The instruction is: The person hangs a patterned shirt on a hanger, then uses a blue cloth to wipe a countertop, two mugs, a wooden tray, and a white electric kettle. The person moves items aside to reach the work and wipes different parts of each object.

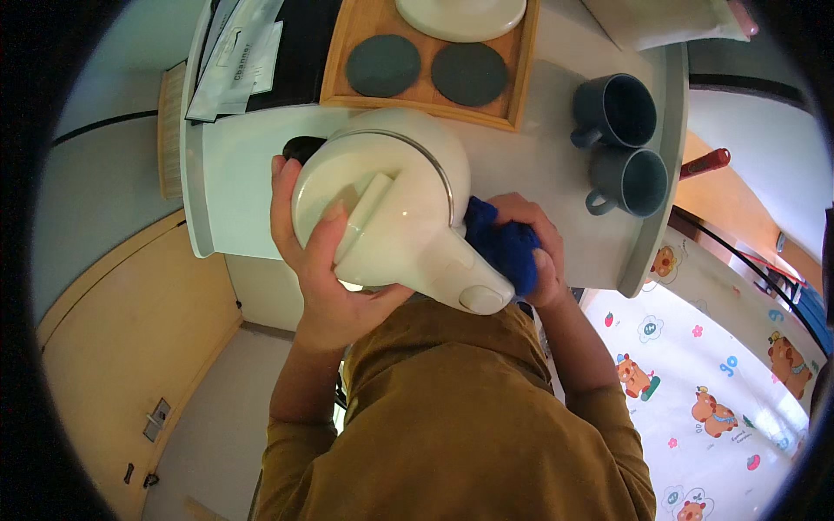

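A white electric kettle [417, 195] is held tilted in front of my body, its handle [479, 286] pointing down to the right. My left hand [329, 286] spreads around the lid side and grips it, the thumb resting by the raised ridge on the lid. In my right hand [541, 244] is a bunched dark blue cloth [511, 251], pressed against the kettle beside the handle. A small black object [303, 149] shows behind the kettle near my left fingertips; most of it is hidden.
Beyond the kettle, a wooden tray [417, 107] carries two dark round coasters and a round white object [462, 16]. Two blue-grey mugs [616, 111] stand at the white table's [554, 215] right side. Printed packets [238, 65] lie far left. Patterned bedding [690, 391] is at right.
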`<control>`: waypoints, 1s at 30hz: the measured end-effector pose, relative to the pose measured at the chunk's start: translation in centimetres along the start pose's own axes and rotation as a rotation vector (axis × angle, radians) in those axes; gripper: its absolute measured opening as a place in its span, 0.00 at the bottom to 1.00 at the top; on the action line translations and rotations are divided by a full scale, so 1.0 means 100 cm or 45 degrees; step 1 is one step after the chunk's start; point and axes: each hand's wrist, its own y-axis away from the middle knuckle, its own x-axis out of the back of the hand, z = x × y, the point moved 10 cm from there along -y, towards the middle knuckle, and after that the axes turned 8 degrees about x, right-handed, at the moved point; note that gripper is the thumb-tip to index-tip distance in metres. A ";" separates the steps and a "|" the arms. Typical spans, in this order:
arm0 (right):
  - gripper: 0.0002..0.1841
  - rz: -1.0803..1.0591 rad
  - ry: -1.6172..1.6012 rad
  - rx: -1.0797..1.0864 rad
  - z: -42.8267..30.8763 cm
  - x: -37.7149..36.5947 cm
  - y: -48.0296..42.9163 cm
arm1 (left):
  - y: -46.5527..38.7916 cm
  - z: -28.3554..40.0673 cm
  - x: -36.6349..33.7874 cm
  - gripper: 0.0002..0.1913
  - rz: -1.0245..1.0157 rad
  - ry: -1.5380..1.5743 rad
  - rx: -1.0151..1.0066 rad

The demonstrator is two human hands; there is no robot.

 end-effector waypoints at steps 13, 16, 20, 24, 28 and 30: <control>0.24 0.016 0.391 0.105 -0.059 -0.031 -0.029 | -0.005 -0.022 0.018 0.45 -0.125 0.114 -0.029; 0.26 0.035 0.474 -0.066 -0.028 -0.037 -0.038 | -0.008 -0.031 0.029 0.46 -0.175 0.046 -0.009; 0.29 -0.187 0.476 -0.061 -0.012 -0.070 -0.047 | -0.005 -0.045 0.057 0.51 -0.076 -0.051 0.066; 0.27 -0.200 0.354 -0.096 0.000 -0.100 -0.055 | 0.006 -0.066 0.102 0.53 0.117 -0.265 0.214; 0.19 -0.113 0.159 -0.111 0.010 -0.123 -0.065 | 0.022 -0.087 0.131 0.45 0.181 -0.436 0.474; 0.18 -0.076 0.071 -0.180 0.019 -0.123 -0.072 | 0.031 -0.079 0.142 0.37 0.235 -0.609 0.497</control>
